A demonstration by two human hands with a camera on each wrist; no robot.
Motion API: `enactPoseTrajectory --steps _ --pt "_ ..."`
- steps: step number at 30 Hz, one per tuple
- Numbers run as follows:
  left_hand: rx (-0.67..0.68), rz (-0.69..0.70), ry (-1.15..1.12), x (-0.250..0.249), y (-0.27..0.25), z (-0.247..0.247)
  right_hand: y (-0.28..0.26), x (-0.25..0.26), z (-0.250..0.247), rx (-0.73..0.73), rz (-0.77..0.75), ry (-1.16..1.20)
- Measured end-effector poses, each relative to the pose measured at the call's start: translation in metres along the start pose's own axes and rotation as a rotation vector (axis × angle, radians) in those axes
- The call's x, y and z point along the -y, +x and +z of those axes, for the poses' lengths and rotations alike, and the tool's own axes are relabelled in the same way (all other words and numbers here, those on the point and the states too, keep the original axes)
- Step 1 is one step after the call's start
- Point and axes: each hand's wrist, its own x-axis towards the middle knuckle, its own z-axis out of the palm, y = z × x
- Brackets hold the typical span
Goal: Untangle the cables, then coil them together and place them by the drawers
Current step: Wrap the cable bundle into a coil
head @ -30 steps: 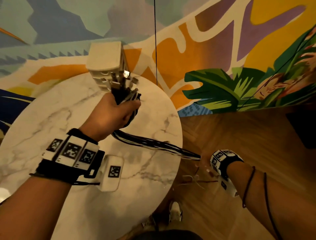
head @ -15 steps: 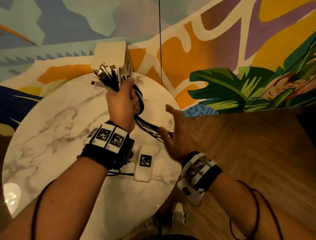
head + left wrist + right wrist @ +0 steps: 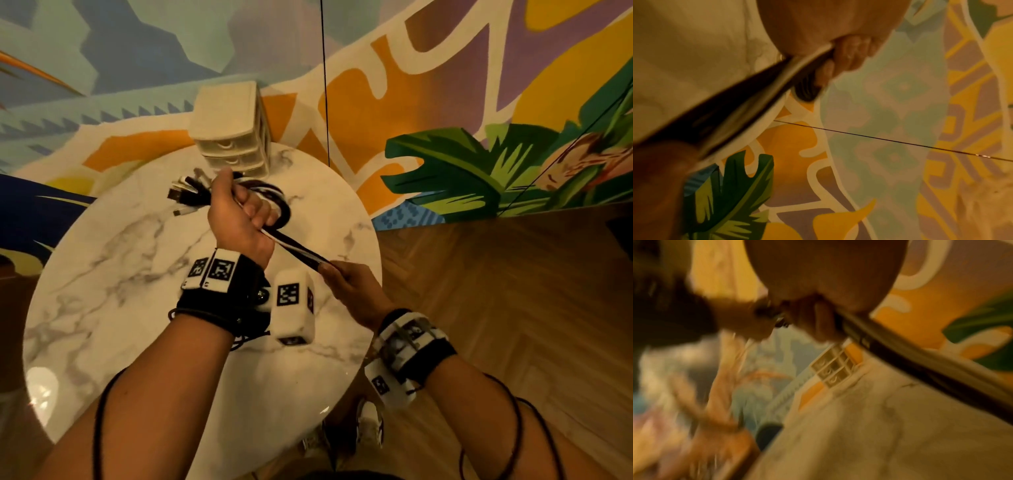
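Underneath, a round marble table meets a colourful mural wall, beside wooden flooring. Black-and-white cables, looped once, stretch taut between the left hand and right hand, both gripping them, near the white drawers.

my left hand is up front, fist closed tight, thumb on top, knuckles curled under, wrist bent a bit. my right hand sits lower and closer to me, fingers pinched shut. both forearms reach forward side by side, black wrist bands on each, right elbow angled out.
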Motion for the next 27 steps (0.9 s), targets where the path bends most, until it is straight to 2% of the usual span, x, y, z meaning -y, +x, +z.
enactPoseTrajectory --steps 2,4,7,10,11,13,14,15,17,19,21,24,27 --pt "0.248 -0.091 0.041 0.000 -0.004 -0.005 -0.001 0.001 -0.013 0.194 0.299 0.403" --pt "0.479 -0.149 0.182 -0.002 -0.010 -0.006 -0.004 0.002 -0.023 0.369 0.513 0.602" --pt "0.768 -0.230 0.509 -0.005 -0.031 -0.005 -0.002 -0.003 -0.031 0.548 0.638 0.621" --pt "0.868 -0.280 1.024 -0.003 -0.061 -0.010 -0.003 0.009 -0.032 0.654 0.697 0.427" --pt "0.896 -0.256 1.211 -0.001 -0.068 -0.015 -0.005 0.016 -0.034 0.660 0.714 0.337" --pt "1.086 -0.051 1.555 -0.001 -0.076 -0.022 -0.004 0.029 -0.038 0.522 0.736 0.112" --pt "1.222 0.057 1.658 -0.002 -0.078 -0.024 -0.003 0.034 -0.039 0.452 0.738 0.051" --pt "1.344 0.153 1.703 -0.003 -0.076 -0.027 0.000 0.039 -0.038 0.453 0.742 0.035" --pt "1.472 0.257 1.782 -0.004 -0.072 -0.030 0.007 0.047 -0.035 0.508 0.767 0.003" --pt "1.547 0.465 1.824 -0.006 -0.066 -0.034 0.014 0.053 -0.035 0.513 0.755 -0.097" --pt "1.575 0.598 1.838 -0.013 -0.060 -0.036 0.018 0.056 -0.041 0.543 0.749 -0.101" --pt "1.492 0.664 1.947 -0.016 -0.047 -0.041 0.022 0.061 -0.050 0.589 0.743 -0.093" --pt "1.362 0.653 2.059 -0.011 -0.039 -0.042 0.022 0.078 -0.048 0.495 0.651 -0.073"
